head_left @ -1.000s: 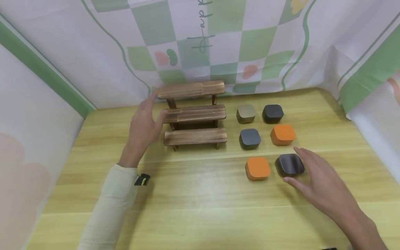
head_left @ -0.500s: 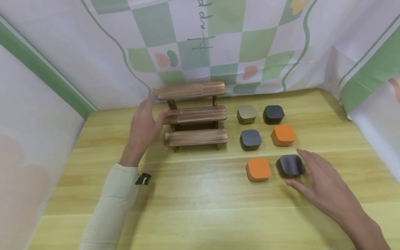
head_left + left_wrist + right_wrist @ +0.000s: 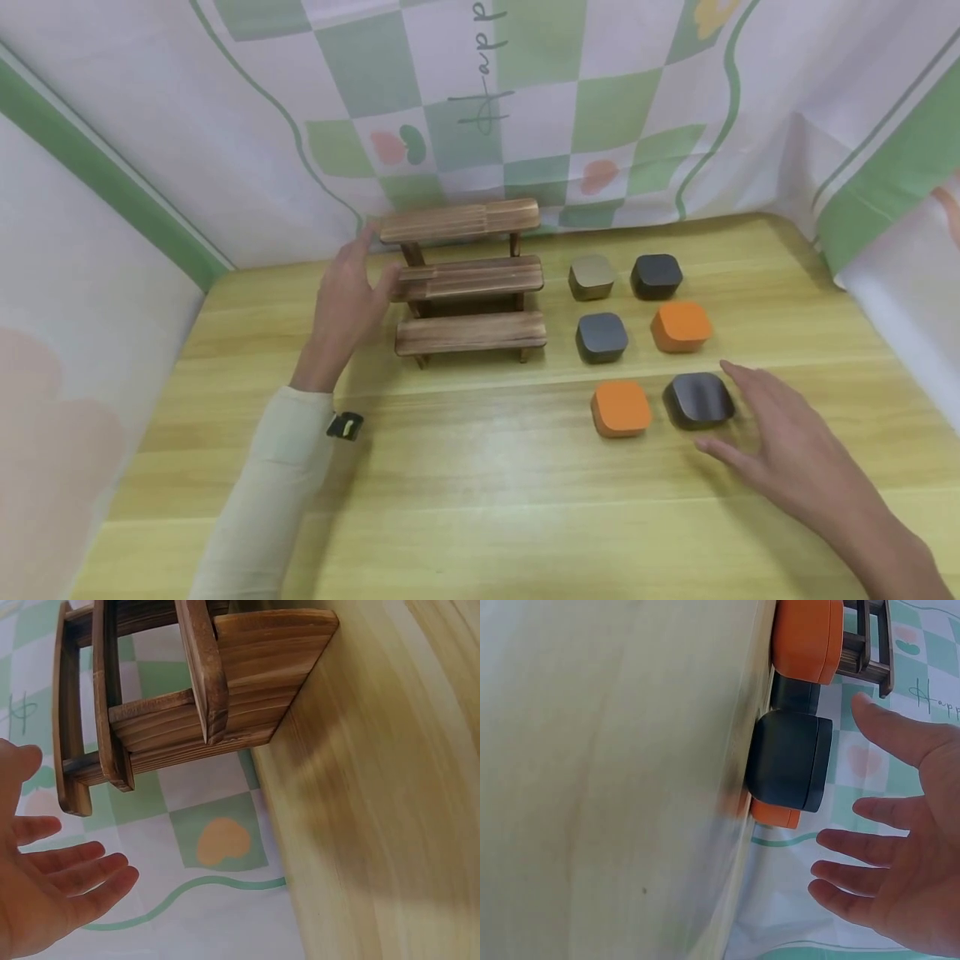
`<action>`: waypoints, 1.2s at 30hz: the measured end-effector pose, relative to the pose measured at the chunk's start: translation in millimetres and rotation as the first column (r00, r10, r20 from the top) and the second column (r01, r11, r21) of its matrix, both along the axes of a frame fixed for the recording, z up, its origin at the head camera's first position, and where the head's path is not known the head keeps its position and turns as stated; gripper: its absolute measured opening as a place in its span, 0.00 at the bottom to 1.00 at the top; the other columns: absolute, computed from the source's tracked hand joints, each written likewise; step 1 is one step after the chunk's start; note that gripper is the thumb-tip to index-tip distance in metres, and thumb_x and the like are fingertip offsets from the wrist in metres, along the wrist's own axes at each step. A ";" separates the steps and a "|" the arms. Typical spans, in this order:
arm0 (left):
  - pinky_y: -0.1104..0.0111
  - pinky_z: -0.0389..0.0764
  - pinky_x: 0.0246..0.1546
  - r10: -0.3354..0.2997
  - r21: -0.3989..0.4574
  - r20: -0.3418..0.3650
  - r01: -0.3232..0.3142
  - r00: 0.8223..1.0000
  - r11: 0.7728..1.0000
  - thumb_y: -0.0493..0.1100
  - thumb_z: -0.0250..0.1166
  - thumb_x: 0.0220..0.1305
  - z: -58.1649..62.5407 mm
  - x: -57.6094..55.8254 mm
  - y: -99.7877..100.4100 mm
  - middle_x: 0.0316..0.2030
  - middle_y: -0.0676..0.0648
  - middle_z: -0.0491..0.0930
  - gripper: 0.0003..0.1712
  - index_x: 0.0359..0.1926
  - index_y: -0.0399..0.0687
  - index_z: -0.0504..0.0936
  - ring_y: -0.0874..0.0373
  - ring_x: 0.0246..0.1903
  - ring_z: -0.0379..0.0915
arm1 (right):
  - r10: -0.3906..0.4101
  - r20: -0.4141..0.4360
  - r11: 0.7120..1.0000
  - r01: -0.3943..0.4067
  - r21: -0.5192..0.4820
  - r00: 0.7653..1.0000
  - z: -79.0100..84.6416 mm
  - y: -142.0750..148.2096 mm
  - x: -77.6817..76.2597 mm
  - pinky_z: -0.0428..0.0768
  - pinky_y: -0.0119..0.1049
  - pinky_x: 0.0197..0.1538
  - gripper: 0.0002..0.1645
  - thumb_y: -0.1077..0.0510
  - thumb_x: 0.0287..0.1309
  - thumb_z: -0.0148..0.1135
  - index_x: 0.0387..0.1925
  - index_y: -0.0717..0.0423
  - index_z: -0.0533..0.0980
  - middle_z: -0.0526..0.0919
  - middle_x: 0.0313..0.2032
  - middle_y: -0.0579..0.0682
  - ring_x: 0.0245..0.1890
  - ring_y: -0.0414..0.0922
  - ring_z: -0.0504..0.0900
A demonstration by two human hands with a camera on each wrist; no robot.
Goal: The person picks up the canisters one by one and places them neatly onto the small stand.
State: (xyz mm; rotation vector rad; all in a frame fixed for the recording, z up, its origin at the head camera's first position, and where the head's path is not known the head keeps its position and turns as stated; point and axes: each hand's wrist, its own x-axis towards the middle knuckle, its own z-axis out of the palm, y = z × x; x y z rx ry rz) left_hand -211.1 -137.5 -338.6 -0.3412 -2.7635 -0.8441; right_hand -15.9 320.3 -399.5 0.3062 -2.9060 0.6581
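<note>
A three-tier wooden stand (image 3: 468, 333) rises in steps toward the back of the table. Beside its left end is my left hand (image 3: 347, 300), fingers extended and holding nothing; the left wrist view shows this hand (image 3: 67, 885) apart from the stand (image 3: 255, 675). Two rows of small rounded boxes stand right of the stand. My right hand (image 3: 795, 442) hovers by the nearest black box (image 3: 699, 400), thumb and fingers spread around its right side without gripping. In the right wrist view a gap separates the right hand (image 3: 900, 847) from that black box (image 3: 787, 761).
Near the black box stands an orange box (image 3: 621, 408). Farther back are a grey box (image 3: 602, 337), another orange box (image 3: 681, 326), a gold box (image 3: 591, 277) and a second black box (image 3: 656, 276). A checkered cloth (image 3: 465, 125) hangs behind the wooden table (image 3: 450, 517).
My right hand has drawn slightly back to the right, away from the nearest black box. The left hand stays beside the stand, and the boxes keep their places.
</note>
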 end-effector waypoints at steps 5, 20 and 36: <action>0.44 0.64 0.66 0.012 0.004 0.018 -0.012 1.000 1.000 0.53 0.59 0.73 0.8 -3.5 0.6 0.71 0.38 0.64 0.38 0.77 0.49 0.58 0.39 0.68 0.60 | -0.002 0.009 1.000 0.002 -0.004 1.000 1.0 1.2 0.3 0.54 0.71 0.66 0.62 0.50 0.45 0.81 0.73 0.69 0.56 0.65 0.62 0.77 0.59 0.76 0.63; 0.45 0.62 0.67 -0.012 0.006 0.052 0.011 0.999 1.000 0.55 0.57 0.74 -0.1 -12.1 -0.9 0.71 0.39 0.63 0.39 0.78 0.50 0.55 0.39 0.69 0.59 | -0.019 0.042 1.000 0.018 0.023 0.999 0.1 6.5 1.5 0.57 0.74 0.61 0.65 0.51 0.43 0.82 0.73 0.70 0.54 0.64 0.62 0.79 0.57 0.77 0.64; 0.49 0.62 0.68 -0.050 0.001 0.038 0.050 0.998 0.999 0.50 0.59 0.74 1.0 -25.9 -11.5 0.68 0.35 0.67 0.36 0.74 0.38 0.60 0.39 0.68 0.60 | -0.038 0.089 0.998 0.033 0.047 0.995 0.1 16.3 3.2 0.66 0.75 0.52 0.67 0.48 0.43 0.82 0.74 0.72 0.52 0.66 0.58 0.80 0.54 0.76 0.67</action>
